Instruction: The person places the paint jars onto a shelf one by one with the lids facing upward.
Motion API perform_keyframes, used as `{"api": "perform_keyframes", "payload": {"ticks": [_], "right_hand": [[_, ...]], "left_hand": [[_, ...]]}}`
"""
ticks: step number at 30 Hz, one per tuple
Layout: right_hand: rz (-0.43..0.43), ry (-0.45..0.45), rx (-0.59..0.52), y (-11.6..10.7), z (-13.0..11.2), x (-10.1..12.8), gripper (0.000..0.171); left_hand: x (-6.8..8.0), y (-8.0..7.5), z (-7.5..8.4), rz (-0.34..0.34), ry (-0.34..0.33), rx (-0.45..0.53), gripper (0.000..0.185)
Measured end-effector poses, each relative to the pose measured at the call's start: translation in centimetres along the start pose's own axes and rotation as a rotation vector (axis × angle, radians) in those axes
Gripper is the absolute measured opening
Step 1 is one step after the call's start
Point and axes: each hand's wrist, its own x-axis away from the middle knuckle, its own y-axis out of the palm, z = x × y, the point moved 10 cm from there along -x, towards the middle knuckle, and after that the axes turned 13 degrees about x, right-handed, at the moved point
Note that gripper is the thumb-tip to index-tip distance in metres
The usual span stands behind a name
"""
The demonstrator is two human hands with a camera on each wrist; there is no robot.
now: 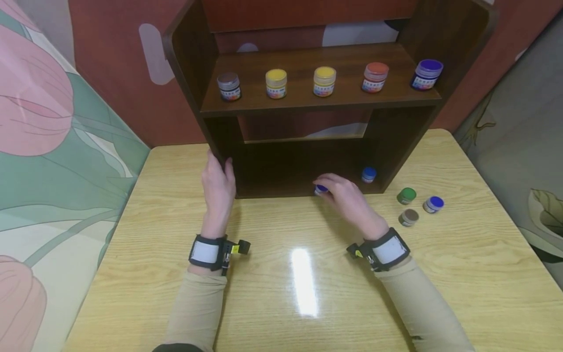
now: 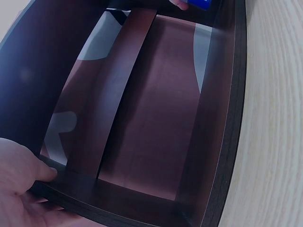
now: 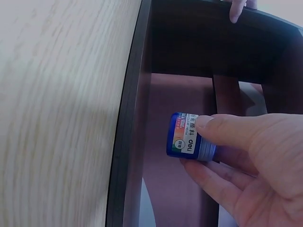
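My right hand (image 1: 347, 198) pinches a small blue paint jar (image 3: 184, 137) between thumb and fingers at the front of the lower shelf (image 1: 281, 183). In the right wrist view the jar's printed label faces the camera, and the thumb lies near its lid end. My left hand (image 1: 218, 186) grips the left side panel of the dark brown wooden shelf unit (image 1: 186, 63); in the left wrist view its thumb (image 2: 45, 171) lies over the panel's edge, the other fingers on the outer side. Another blue-lidded jar (image 1: 368, 174) stands at the right end of the lower shelf.
On the upper shelf stand a brown-lidded jar (image 1: 229, 87), two yellow-lidded jars (image 1: 276, 83), a red-lidded jar (image 1: 375, 77) and a dark blue jar (image 1: 426, 75). Right of the unit, green (image 1: 406, 195), blue (image 1: 433, 204) and brown (image 1: 409, 217) lidded jars sit on the wooden table (image 1: 272, 303).
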Motion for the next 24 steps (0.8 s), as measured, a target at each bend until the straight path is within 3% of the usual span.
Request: {"api": "perform_keyframes", "payload": {"ticks": [24], "right_hand": [[0.003, 0.091, 0.005, -1.4, 3.3, 0.2, 0.029]], "left_hand": [[0.0, -0.1, 0.1, 0.009, -0.009, -0.007, 0.040]]}}
